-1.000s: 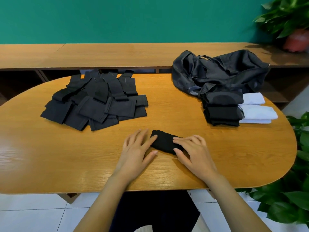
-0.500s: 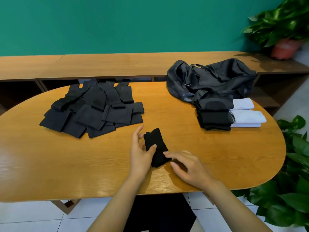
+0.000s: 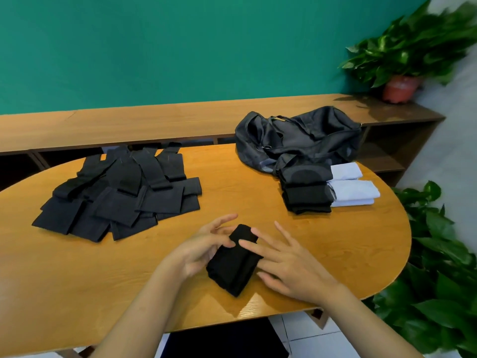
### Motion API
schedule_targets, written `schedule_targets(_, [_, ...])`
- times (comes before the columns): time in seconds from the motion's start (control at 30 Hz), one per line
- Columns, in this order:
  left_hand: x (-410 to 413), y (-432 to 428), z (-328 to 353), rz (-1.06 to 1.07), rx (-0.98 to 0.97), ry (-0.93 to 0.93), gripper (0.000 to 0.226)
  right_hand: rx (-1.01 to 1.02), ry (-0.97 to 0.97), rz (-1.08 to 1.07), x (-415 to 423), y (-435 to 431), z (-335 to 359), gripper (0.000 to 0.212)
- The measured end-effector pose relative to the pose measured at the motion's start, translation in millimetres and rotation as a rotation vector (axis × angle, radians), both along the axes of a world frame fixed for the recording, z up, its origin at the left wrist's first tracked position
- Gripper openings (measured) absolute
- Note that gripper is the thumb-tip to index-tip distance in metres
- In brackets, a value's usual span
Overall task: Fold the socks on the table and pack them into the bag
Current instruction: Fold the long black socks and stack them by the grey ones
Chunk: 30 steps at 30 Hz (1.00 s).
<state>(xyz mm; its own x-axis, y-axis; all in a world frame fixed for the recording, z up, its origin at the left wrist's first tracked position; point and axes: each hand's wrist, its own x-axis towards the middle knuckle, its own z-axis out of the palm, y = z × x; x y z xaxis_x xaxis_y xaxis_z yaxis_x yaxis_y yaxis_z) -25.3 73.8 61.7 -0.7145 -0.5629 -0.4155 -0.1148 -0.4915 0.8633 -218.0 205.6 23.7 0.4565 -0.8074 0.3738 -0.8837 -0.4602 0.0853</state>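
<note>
A folded black sock (image 3: 233, 267) sits between my hands near the table's front edge, tilted and slightly raised above the wood. My left hand (image 3: 201, 250) pinches its left side, thumb on top and fingers behind. My right hand (image 3: 289, 266) touches its right side with straight, spread fingers. A loose heap of unfolded black socks (image 3: 121, 195) lies at the back left. A stack of folded black socks (image 3: 307, 192) stands at the back right, with folded white socks (image 3: 353, 189) beside it. The dark bag (image 3: 299, 135) lies slumped behind that stack.
The oval wooden table (image 3: 77, 275) curves away on the right. A long wooden shelf (image 3: 154, 122) runs behind it under a green wall. A potted plant (image 3: 402, 60) stands on the shelf's right end, and leafy plants (image 3: 444, 280) crowd the floor at the right.
The sock has turned from lying across to standing lengthwise and has come up off the table between both hands. My view has swung to the left and down.
</note>
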Motion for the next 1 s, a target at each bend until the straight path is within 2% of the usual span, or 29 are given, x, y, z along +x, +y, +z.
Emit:
schedule_targets(0.1, [-12.1,-4.7,-3.7,0.129,-0.088,-0.034,0.056,-0.029,0.003,-0.095,-9.5,3.0,-1.3,0.023])
schedule_targets(0.17, [-18.4,-9.7,-12.7,0.276,-0.225,-0.092,0.053,-0.087,0.021,-0.313,-24.0,3.2,-4.5,0.032])
schedule_targets(0.23, [-23.3,-14.5,-24.3,0.375,-0.449,-0.249,0.054,-0.118,0.002,-0.563,-43.8,0.8,-4.5,0.041])
schedule_targets(0.3, [-26.6,-16.6,-37.0,0.393,-0.644,-0.412,0.054,-0.123,-0.013,-0.73,-64.4,-3.0,-4.8,0.046])
schedule_targets(0.4, [-28.1,-15.1,-53.6,0.365,-0.832,-0.52,0.051,-0.115,-0.004,-0.854,-87.6,-9.0,-8.8,0.052])
schedule_targets(0.5, [-30.7,-10.9,-61.4,0.324,-0.998,-0.56,0.048,-0.102,0.023,-0.9,-100.5,-16.8,-16.4,0.06])
schedule_targets(0.57, [-40.6,-7.8,-57.9,0.289,-1.055,-0.509,0.043,-0.073,0.03,-0.897,-107.9,-20.7,-21.7,0.063])
schedule_targets(0.67, [-67.8,-3.3,-44.4,0.205,-1.089,-0.388,0.034,0.002,0.038,-0.86,-117.7,-21.2,-28.7,0.066])
schedule_targets(0.77, [-105.0,-0.6,-31.7,0.089,-1.093,-0.314,0.036,0.042,0.024,-0.816,-127.6,-19.5,-30.8,0.064])
schedule_targets(0.83, [-132.2,3.3,-22.3,0.05,-0.981,-0.254,0.044,0.034,0.027,-0.776,-132.7,-18.3,-29.3,0.055])
schedule_targets(0.93, [-165.9,5.8,-12.9,0.106,-0.657,-0.119,0.057,0.06,0.062,-0.732,-132.8,-21.0,-20.7,0.039])
schedule_targets(1.0, [-177.6,3.5,-14.5,0.139,-0.568,-0.09,0.057,0.148,0.049,-0.732,-131.0,-23.5,-13.9,0.041])
